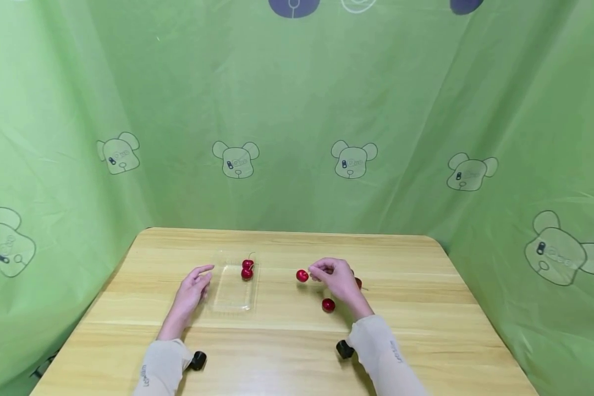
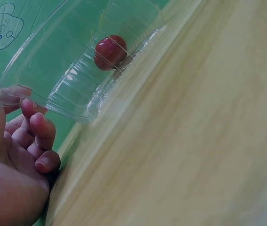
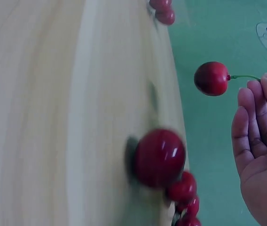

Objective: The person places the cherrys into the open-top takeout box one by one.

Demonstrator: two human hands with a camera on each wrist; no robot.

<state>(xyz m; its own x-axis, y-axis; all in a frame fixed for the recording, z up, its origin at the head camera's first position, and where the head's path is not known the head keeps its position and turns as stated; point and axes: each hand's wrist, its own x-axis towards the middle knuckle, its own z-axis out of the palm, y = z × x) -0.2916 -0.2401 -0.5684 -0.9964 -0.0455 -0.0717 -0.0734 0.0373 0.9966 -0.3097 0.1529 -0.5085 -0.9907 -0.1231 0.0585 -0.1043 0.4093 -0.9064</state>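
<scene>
A clear plastic tray [image 1: 232, 297] lies on the wooden table [image 1: 425, 308] with two red cherries [image 1: 247, 269] at its far end; the left wrist view shows one cherry [image 2: 110, 52] inside the tray [image 2: 72, 94]. My left hand [image 1: 207, 276] rests on the table beside the tray's left edge, its loosely curled fingers [image 2: 37, 134] holding nothing. My right hand [image 1: 313, 273] pinches the green stem of a cherry [image 1: 302, 275] and holds it just above the table; the right wrist view shows this cherry [image 3: 211, 78] hanging from my fingertips [image 3: 253, 94].
A loose cherry [image 1: 328, 304] lies on the table near my right wrist, seen large as a cherry [image 3: 159, 157] in the right wrist view. Another cherry [image 1: 358, 283] peeks out behind my right hand. Green cloth [image 1: 297, 110] walls the table on three sides.
</scene>
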